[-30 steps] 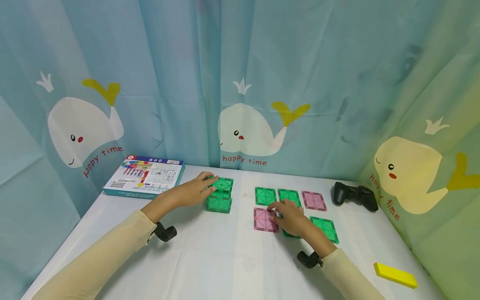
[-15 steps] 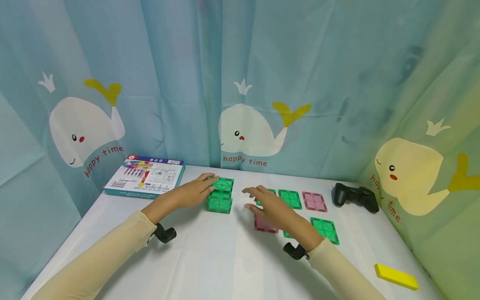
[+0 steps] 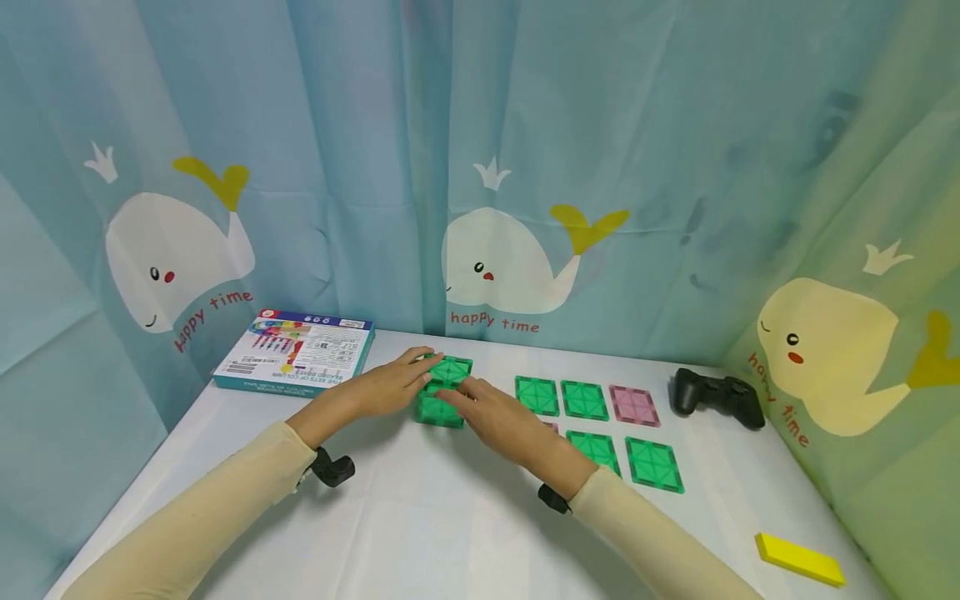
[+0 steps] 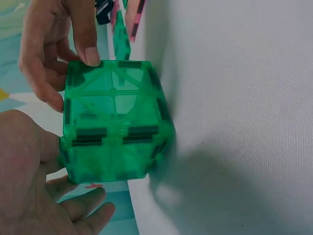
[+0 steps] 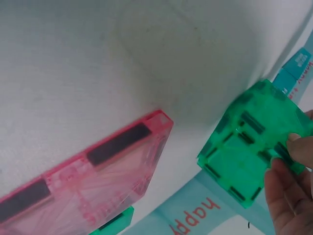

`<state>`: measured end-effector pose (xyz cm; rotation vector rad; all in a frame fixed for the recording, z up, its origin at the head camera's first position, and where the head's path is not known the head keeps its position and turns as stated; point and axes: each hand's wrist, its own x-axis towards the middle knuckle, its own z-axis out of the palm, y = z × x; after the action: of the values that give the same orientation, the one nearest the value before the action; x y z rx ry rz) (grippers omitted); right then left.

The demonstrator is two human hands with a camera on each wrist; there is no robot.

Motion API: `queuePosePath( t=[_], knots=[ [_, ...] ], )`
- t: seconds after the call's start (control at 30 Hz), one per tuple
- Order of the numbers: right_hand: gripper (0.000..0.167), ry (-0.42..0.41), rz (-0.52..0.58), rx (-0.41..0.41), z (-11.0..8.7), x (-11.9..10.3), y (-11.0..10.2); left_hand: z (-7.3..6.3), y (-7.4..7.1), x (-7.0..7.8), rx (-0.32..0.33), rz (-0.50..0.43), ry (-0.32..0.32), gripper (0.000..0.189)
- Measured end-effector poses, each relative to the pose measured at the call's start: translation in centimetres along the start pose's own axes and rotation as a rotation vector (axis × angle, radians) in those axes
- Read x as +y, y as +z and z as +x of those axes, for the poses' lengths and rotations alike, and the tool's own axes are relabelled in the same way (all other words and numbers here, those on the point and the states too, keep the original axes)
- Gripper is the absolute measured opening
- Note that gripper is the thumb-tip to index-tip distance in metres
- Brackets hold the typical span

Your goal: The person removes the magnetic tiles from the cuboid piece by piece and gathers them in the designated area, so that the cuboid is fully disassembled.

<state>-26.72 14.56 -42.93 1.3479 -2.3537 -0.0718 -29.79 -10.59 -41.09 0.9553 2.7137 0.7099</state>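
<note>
Right hand (image 3: 504, 421) has left the pink tile (image 3: 552, 427) and pinches the green box (image 4: 115, 105), which the left hand (image 3: 386, 387), fingers spread, touches opposite.

Tile block (image 3: 454, 372) on table (image 3: 405, 525), box (image 3: 296, 352) to its left, loose tiles (image 3: 585, 402) to its right.
On my feed: loose tiles in two rows, controller (image 3: 717, 397) right of back row, bar (image 3: 800, 560) front right, curtain (image 3: 367, 125) behind everything.

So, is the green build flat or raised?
Raised: in the left wrist view, the green build rises above the table, its panels meeting at an angle.
</note>
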Motion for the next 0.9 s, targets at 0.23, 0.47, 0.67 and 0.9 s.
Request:
queuePosePath(
  t=[0.23, 0.47, 0.67, 0.9],
  knots=[
    [0.056, -0.027, 0.071, 0.02, 0.5, 0.2, 0.2, -0.1, -0.1, 0.3, -0.005, 0.019, -0.005, 0.053],
    [0.057, -0.033, 0.058, 0.004, 0.7, 0.2, 0.1, 0.0, 0.0, 0.2, -0.007, -0.003, -0.033, 0.053],
    [0.061, -0.021, 0.055, -0.027, 0.5, -0.2, -0.1, 0.1, 0.1, 0.1, -0.006, 0.011, -0.023, 0.053],
    [0.062, 0.033, 0.122, -0.058, -0.2, -0.6, -1.4, 0.2, 0.3, -0.1, 0.003, 0.03, -0.022, 0.053]
  ],
)
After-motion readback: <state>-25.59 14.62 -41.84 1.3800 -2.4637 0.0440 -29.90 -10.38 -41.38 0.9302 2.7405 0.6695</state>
